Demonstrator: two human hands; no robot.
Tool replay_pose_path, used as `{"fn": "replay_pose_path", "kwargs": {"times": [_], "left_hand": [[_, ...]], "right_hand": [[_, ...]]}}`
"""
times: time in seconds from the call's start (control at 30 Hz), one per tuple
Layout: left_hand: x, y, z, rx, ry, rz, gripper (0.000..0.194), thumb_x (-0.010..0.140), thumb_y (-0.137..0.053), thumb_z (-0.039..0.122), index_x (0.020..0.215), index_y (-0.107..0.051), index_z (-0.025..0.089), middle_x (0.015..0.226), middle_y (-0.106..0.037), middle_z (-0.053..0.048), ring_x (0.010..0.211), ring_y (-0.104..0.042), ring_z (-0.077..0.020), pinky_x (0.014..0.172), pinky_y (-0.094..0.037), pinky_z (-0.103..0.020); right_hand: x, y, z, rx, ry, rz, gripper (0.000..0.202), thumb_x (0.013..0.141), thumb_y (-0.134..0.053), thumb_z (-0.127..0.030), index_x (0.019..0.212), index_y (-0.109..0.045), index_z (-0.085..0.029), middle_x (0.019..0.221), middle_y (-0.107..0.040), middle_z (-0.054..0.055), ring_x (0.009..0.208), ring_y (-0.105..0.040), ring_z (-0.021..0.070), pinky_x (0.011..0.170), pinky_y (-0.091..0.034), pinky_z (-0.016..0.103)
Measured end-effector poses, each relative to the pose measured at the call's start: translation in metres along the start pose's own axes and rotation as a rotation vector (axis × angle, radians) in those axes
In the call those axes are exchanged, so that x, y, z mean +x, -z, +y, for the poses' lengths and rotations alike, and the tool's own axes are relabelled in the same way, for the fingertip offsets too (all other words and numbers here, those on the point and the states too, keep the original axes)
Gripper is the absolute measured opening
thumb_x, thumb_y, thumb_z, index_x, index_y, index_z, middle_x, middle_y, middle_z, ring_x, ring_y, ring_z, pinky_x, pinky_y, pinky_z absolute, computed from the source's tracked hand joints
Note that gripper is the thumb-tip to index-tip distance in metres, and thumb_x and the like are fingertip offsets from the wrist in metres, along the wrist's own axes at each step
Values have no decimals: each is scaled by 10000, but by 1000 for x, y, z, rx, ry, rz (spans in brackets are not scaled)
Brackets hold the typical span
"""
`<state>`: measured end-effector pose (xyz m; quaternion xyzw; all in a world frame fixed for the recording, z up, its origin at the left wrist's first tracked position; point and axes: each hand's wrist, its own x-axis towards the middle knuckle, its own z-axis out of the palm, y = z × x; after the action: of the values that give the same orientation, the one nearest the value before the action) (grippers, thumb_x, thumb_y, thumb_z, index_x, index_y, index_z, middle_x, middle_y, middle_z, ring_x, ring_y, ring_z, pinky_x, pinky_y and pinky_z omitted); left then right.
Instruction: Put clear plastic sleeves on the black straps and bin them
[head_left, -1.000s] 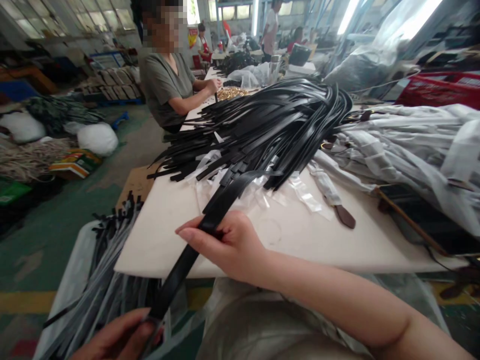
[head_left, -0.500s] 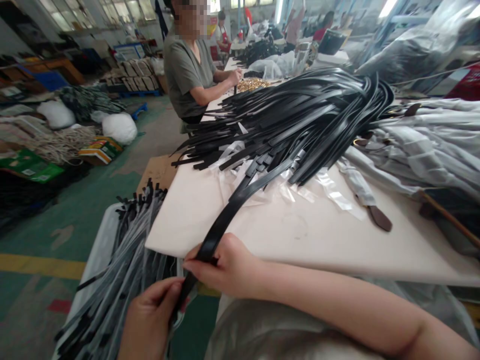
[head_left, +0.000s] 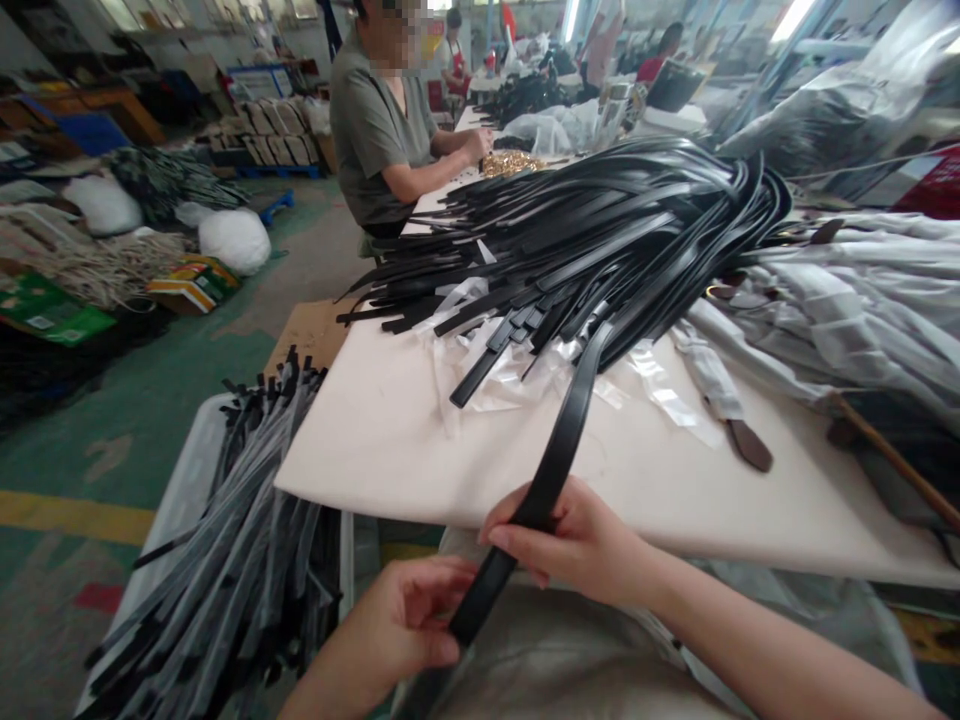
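A long black leather strap (head_left: 559,455) runs from the big pile of black straps (head_left: 600,230) on the white table (head_left: 375,440) down toward me. My right hand (head_left: 577,540) pinches the strap at the table's near edge. Lower down, my left hand (head_left: 401,625) grips the strap's free end, over a clear plastic sheet on my lap.
A bin of bagged black straps (head_left: 240,560) stands at my left. Plastic-wrapped grey bundles (head_left: 855,290) and brown-tipped straps (head_left: 746,445) lie on the table's right. A person in a grey shirt (head_left: 375,130) sits at the far end beside gold buckles (head_left: 510,162). Sacks and boxes cover the floor at left.
Both hands have slid the strap rightward and nearer to me. My left hand has come up into view at the strap's end, and the strap has drawn further out of the pile.
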<state>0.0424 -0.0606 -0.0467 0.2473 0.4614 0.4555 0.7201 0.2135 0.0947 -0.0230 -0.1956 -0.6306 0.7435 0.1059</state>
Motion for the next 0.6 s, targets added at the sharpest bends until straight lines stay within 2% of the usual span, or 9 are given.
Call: {"fn": "replay_pose_path", "kwargs": {"times": [0.1,0.23,0.33,0.4,0.5,0.6], "left_hand": [[18,-4,1,272,97,-88,322,707,-794,425,875,-807,151,1030,-745,-100,1005,-630,-301,895,-431,-345],[29,-3,-2,448,117,-220,492,818,-623,593,842,-784,129,947,-739,-102,920,-635,-256,852,-431,-313],[31,-4,-6,410,158,-208,562,836,-537,663,746,-692,130,673,-665,-55,642,-601,-174,642,-439,-261],[32,-9,-6,398,173,-149,528,860,-494,660,751,-609,156,565,-549,9,497,-478,-120,502,-348,-221],[36,-22,3,448,132,-60,460,896,-490,598,778,-576,162,600,-487,30,521,-410,-104,503,-304,-211],[37,-34,16,503,77,2,409,916,-494,547,859,-613,159,681,-506,17,599,-430,-121,565,-352,-223]], "right_hand": [[-17,12,5,-27,13,20,326,897,-621,-423,891,-693,-105,544,-501,-26,446,-434,65,413,-329,169],[-28,27,5,-164,78,159,321,916,-593,-406,831,-698,-114,557,-486,-22,467,-436,72,421,-339,178],[-32,37,-2,-275,146,296,292,916,-583,-379,831,-708,-129,574,-519,-6,494,-463,91,440,-366,194],[-33,37,-4,-282,170,355,274,912,-584,-369,856,-712,-132,548,-520,-7,486,-459,100,434,-362,203],[-31,26,4,-209,181,313,276,920,-575,-363,833,-704,-135,524,-500,-18,476,-446,99,440,-365,207],[-26,11,14,0,169,108,293,911,-585,-384,838,-701,-125,609,-572,12,534,-521,110,510,-437,218]]}}
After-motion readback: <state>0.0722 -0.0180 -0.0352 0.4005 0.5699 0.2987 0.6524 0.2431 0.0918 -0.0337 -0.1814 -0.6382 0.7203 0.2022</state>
